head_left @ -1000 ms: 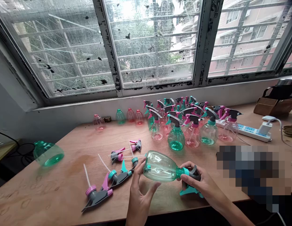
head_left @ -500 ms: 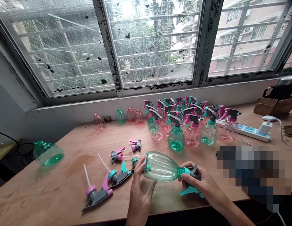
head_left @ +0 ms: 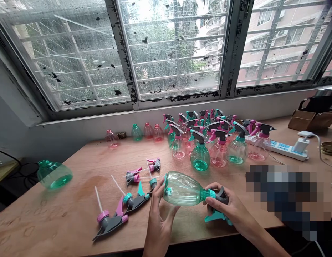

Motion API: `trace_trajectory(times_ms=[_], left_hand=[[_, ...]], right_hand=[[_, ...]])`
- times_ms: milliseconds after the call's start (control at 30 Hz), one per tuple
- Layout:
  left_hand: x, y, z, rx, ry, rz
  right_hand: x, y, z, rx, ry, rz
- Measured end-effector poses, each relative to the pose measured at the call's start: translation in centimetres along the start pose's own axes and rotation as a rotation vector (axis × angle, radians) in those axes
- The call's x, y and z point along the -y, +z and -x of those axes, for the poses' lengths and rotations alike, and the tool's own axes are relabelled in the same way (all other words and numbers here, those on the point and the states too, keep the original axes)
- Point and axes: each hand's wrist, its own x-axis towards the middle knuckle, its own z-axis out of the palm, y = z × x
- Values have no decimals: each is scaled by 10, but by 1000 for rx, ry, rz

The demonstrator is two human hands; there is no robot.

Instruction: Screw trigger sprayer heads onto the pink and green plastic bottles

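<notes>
A clear green spray bottle (head_left: 183, 189) lies on its side in the air above the near table edge, its base to the left. My right hand (head_left: 226, 203) is closed around the teal collar and the grey-and-teal trigger head. At the base, my left hand (head_left: 162, 210) cups the bottle, fingers against its end and thumb below. Left of my hands lie loose trigger heads: a grey-and-pink one (head_left: 109, 223), a grey-and-teal one (head_left: 133, 201), and several more behind. A green bottle without a head (head_left: 55, 175) lies at the far left.
Several assembled spray bottles (head_left: 200, 157) crowd the back of the wooden table (head_left: 61, 221). Headless bottles, one green (head_left: 136, 132), stand along the wall. A white power strip (head_left: 286, 149), a brown box (head_left: 312, 119) and a blurred patch (head_left: 286, 192) are on the right.
The bottle has turned slightly about its long axis, and its body has risen a little. My left thumb has shifted slightly right. My right hand keeps its grip on the head.
</notes>
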Motion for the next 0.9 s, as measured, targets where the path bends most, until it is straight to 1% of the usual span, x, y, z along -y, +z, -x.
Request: trace_trajectory(times_ms=[133,300,367,500,567,767,900], left_hand=[[-1,0,2,44,-22,22],[0,2,3,38,-101,177],[0,1,1,49,-90,147],[0,-1,0,49,-24,-4],[0,-2,1,55,-17,-30],[0,1,1,56,-90,63],[-5,4,0,3,-62,64]], right_hand=[[-2,0,1,12,-12,28],[-1,1,2,7,-9,70],[0,1,1,0,-6,46],[0,0,0,13,0,-33],[0,-1,1,13,-1,-33],[1,1,3,13,-5,54],[1,2,3,9,-6,43]])
